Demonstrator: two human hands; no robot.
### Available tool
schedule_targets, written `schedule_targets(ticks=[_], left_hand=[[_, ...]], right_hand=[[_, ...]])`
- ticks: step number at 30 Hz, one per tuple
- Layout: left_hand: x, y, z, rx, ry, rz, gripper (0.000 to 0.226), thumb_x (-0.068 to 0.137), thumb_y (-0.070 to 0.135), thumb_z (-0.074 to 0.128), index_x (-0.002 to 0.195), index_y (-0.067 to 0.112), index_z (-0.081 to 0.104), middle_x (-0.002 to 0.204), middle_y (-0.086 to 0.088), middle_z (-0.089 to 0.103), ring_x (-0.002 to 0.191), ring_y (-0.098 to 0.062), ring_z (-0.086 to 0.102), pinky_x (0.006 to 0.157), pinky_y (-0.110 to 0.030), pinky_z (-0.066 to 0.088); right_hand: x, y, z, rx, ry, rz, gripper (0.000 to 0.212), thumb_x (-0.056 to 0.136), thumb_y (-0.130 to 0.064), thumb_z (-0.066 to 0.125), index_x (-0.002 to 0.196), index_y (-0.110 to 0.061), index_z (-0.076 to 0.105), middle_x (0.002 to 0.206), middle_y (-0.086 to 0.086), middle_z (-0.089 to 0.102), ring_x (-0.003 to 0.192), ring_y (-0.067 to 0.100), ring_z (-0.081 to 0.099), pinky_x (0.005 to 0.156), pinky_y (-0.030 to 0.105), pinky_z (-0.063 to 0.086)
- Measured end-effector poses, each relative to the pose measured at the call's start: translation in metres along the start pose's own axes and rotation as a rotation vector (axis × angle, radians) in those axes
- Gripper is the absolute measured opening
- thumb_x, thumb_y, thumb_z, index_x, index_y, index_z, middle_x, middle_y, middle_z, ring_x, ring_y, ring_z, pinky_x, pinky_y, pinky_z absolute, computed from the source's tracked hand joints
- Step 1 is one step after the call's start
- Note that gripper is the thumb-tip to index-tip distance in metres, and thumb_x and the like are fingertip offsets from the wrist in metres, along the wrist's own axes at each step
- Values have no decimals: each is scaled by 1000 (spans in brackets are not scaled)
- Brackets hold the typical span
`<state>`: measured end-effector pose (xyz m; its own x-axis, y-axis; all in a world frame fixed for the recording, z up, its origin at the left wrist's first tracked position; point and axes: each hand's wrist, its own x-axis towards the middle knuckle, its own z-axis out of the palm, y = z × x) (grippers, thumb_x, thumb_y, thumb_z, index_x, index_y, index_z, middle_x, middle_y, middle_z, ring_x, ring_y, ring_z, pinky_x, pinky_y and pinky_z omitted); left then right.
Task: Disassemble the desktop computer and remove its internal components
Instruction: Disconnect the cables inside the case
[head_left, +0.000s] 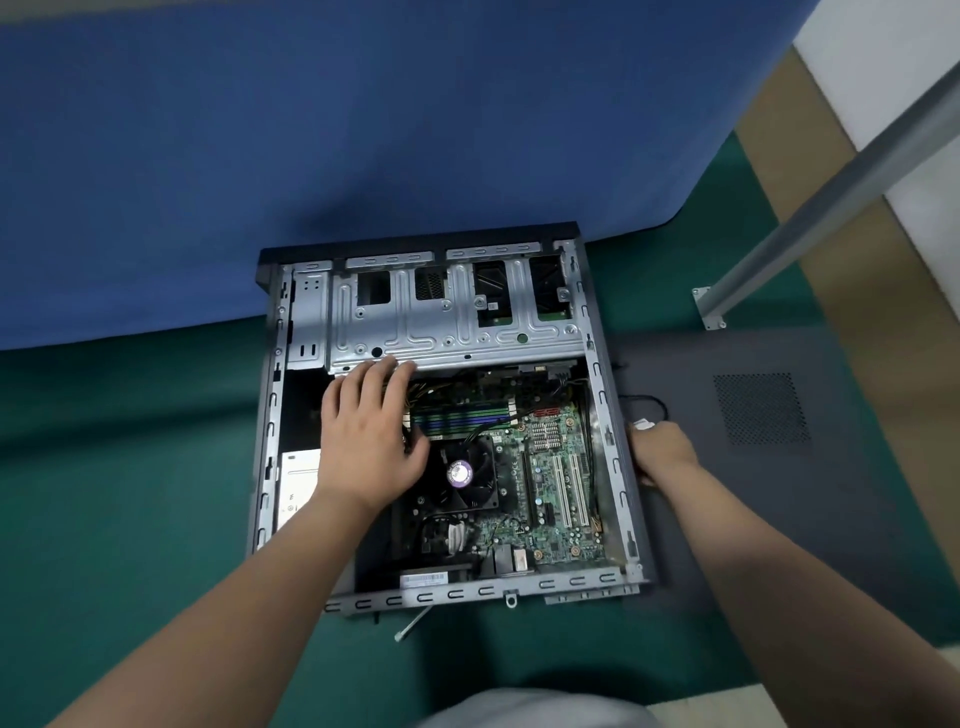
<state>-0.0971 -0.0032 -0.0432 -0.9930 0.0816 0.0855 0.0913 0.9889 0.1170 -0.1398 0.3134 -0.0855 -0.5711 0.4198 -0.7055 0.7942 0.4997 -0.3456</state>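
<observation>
An open desktop computer case lies flat on the green floor. Inside are a green motherboard, a black CPU fan, memory sticks and a silver drive cage at the far end. My left hand reaches into the case, its fingertips at the near edge of the drive cage above a bundle of cables, fingers apart. My right hand grips the case's right side wall; something small and white shows at its fingertips.
The removed dark grey side panel with a vent grid lies right of the case. A blue cloth hangs behind. A metal table leg slants at right. A white cable tie lies on the floor near the case's front edge.
</observation>
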Motion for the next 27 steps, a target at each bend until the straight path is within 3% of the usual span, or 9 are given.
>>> schedule_targets(ticks=[2, 5, 7, 14, 18, 21, 24, 26, 27], left_hand=[[0, 0, 0, 8, -17, -1, 75, 67, 36, 65, 134, 13, 44, 134, -10, 48, 125, -32, 41, 104, -50, 31], [0, 2, -1, 24, -34, -10, 76, 66, 34, 67, 135, 12, 43, 134, -12, 47, 125, -33, 40, 105, -51, 32], [-1, 3, -2, 23, -38, -14, 76, 66, 32, 66, 136, 11, 43, 135, -12, 46, 126, -34, 40, 106, -52, 31], [-4, 3, -2, 27, -62, -11, 81, 67, 29, 68, 139, 11, 38, 139, -13, 43, 131, -34, 35, 107, -51, 31], [-2, 1, -1, 11, -67, -14, 79, 67, 28, 68, 139, 14, 38, 139, -11, 43, 131, -33, 35, 106, -50, 32], [0, -1, 0, -17, -51, -22, 76, 66, 28, 67, 136, 15, 40, 136, -9, 44, 129, -32, 37, 104, -49, 35], [0, -1, 0, -37, -35, -24, 75, 66, 27, 67, 135, 14, 42, 136, -9, 45, 128, -32, 37, 103, -49, 36], [-1, -1, 1, -45, -30, -25, 74, 67, 27, 68, 135, 14, 42, 136, -9, 45, 128, -32, 37, 103, -48, 36], [-1, -1, 0, -48, -30, -24, 74, 67, 27, 68, 135, 14, 41, 136, -9, 44, 128, -32, 37, 103, -48, 36]], right_hand=[[-13, -5, -8, -98, 19, -30, 45, 91, -40, 49, 94, 2, 64, 88, 20, 65, 83, 34, 63, 80, 38, 51], [-37, -13, -17, -56, 154, -186, 31, 88, -30, 49, 69, -7, 55, 66, 8, 57, 71, 29, 57, 58, 29, 39], [-58, -18, -18, 16, 264, -318, 27, 91, -30, 49, 72, -11, 54, 66, 1, 57, 67, 25, 53, 53, 27, 32], [-114, -37, 9, -120, 311, -792, 23, 97, -34, 43, 91, -18, 58, 80, -5, 61, 66, 11, 56, 59, 33, 49], [-113, -44, 32, -244, 208, -751, 38, 97, -47, 37, 117, -20, 54, 102, -7, 64, 87, 13, 60, 70, 31, 48], [-105, -58, 41, -12, -134, -536, 63, 94, -57, 35, 141, -17, 31, 116, 1, 57, 103, 19, 57, 88, 36, 45], [-95, -69, 48, 251, -120, -405, 41, 95, -50, 39, 112, -13, 46, 92, 6, 63, 87, 22, 62, 81, 43, 52], [-90, -69, 53, 369, -107, -310, 31, 97, -47, 40, 96, -16, 48, 103, 13, 62, 97, 28, 61, 89, 49, 51], [-89, -67, 56, 443, -146, -242, 37, 97, -48, 40, 105, -13, 50, 112, 16, 60, 101, 29, 60, 90, 46, 51]])
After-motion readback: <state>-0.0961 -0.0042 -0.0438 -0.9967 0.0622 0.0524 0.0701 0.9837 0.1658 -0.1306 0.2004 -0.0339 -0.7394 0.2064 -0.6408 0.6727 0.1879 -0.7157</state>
